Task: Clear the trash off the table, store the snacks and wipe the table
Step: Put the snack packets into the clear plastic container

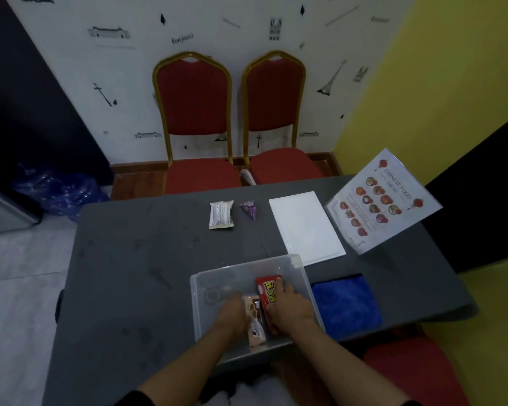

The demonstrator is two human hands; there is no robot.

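Clear plastic storage bin [298, 268] sits near the front edge of the grey bench [129, 259], both hands inside it. The right hand [288, 306] curls its fingers [280, 284] round a red snack packet [266, 291]. The left hand [232, 313] touches a beige snack packet [254, 320], though I cannot tell if it grips. A silver-white wrapper [221, 214] and a purple triangular wrapper [249, 209] lie farther back.
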